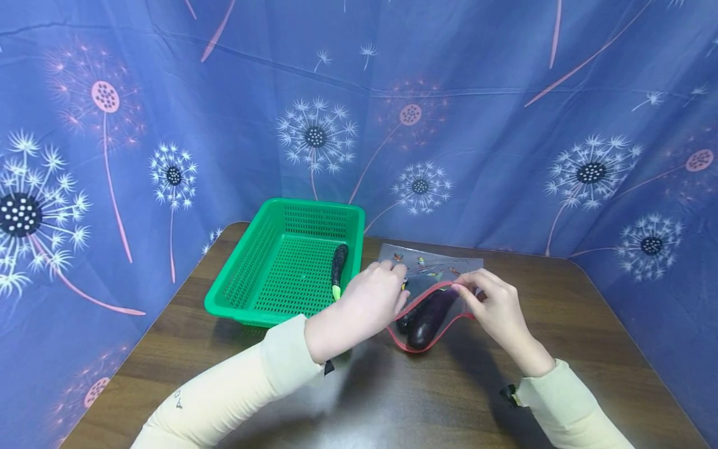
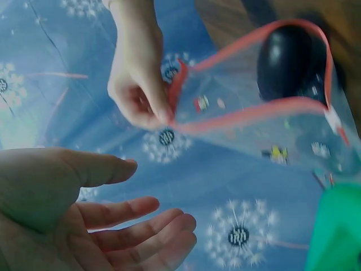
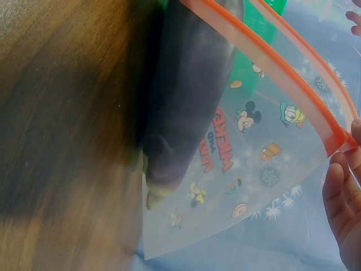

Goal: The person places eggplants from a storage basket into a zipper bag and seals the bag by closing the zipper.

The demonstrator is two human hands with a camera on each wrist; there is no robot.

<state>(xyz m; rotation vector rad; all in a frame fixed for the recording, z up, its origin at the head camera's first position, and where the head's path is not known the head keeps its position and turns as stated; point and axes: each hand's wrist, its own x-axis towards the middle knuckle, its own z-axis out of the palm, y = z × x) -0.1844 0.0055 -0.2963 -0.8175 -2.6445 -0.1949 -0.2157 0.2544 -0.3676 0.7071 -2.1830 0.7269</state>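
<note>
A clear zip bag point(image 1: 465, 265) with a red-orange rim and cartoon prints lies on the table, its mouth spread open. Inside is a glossy purple eggplant point(image 1: 430, 319), with another dark, bumpy item point(image 1: 405, 322) partly hidden beside it. My right hand point(image 1: 498, 307) pinches one corner of the rim between thumb and fingers, seen also in the right wrist view. Above the bag's left side hovers my left hand point(image 1: 367, 305); the left wrist view shows its fingers point(image 2: 144, 237) loosely spread and holding nothing.
Left of the bag stands a green plastic basket point(image 1: 235, 280) with slotted walls. A slim, dark, wrinkled vegetable point(image 1: 339, 262) with a green end leans inside its right wall. Blue dandelion-print cloth point(image 1: 359, 156) hangs behind the brown wooden table point(image 1: 185, 368).
</note>
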